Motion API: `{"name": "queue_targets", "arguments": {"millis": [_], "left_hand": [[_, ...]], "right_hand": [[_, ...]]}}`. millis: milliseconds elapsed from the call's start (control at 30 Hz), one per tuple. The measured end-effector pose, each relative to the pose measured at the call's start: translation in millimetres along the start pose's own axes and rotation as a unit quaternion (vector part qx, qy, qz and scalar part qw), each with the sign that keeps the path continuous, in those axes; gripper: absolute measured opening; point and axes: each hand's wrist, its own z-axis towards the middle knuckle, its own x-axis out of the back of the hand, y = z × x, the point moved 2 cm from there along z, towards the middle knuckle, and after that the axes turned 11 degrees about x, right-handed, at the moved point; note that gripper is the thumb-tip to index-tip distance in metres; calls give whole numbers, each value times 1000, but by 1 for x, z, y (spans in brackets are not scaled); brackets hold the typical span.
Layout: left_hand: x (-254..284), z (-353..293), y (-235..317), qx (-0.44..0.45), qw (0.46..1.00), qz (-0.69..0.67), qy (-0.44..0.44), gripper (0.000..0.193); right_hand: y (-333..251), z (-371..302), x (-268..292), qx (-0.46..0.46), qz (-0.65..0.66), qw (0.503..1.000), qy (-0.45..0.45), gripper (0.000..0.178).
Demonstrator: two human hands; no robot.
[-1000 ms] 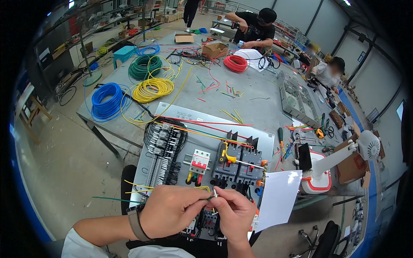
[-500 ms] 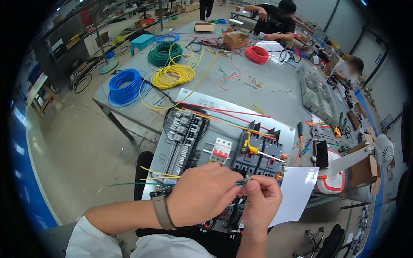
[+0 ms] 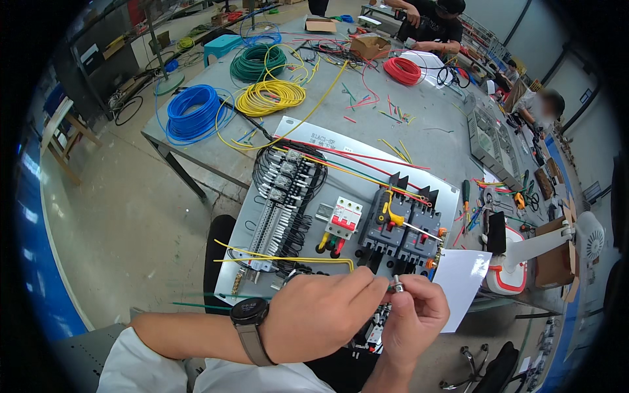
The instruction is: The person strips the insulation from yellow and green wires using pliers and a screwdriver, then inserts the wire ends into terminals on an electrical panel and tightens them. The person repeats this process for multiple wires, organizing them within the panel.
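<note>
My left hand point(image 3: 327, 306), with a watch on its wrist, is closed around a green wire point(image 3: 196, 305) whose tail sticks out to the left past the wrist. My right hand point(image 3: 413, 318) pinches a small silver bolt point(image 3: 398, 283) with its thumb and fingers. The fingertips of both hands nearly meet at the bolt; the wire's end is mostly hidden there. Below them lies a metal mounting panel point(image 3: 314, 134), bearing a small red-and-white breaker point(image 3: 343, 218), two large dark breakers point(image 3: 383, 226) and a row of terminal blocks point(image 3: 272, 223). Bent yellow wires point(image 3: 301, 260) cross beside my left hand.
A yellow-handled screwdriver point(image 3: 395, 218) lies across the large breakers. Coils of blue point(image 3: 193, 114), green point(image 3: 258, 63), yellow point(image 3: 270, 98) and red point(image 3: 401, 71) wire rest on the table. A white fan point(image 3: 588, 236) and white paper point(image 3: 462, 288) stand right. A co-worker point(image 3: 436, 29) sits across.
The view has shifted slightly. My hands have drawn away from the red-and-white breaker, uncovering its lower side and the bent yellow wires. The silver bolt shows more clearly between my fingers.
</note>
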Motion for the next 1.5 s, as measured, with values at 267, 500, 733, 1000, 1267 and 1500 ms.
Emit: {"name": "queue_targets", "arguments": {"millis": [267,500,733,1000,1267,1500], "left_hand": [[-11,5,-11,34,999,-26,3,23],[40,76,-33,233,858,-454,-48,26],[38,127,-59,223,780,-583,27,29],[18,137,-82,255,722,-642,40,24],[1,133,-107,285,689,-665,31,29],[-13,113,-114,334,640,-692,28,29]], "right_hand": [[11,7,-4,-38,25,999,6,31],[25,-25,-47,-187,103,963,-162,50],[33,-31,-60,-167,49,975,-138,50],[40,-10,-38,-259,55,950,-163,28],[45,-16,-22,-411,140,887,-157,28],[38,-34,-12,-392,85,891,-210,28]]}}
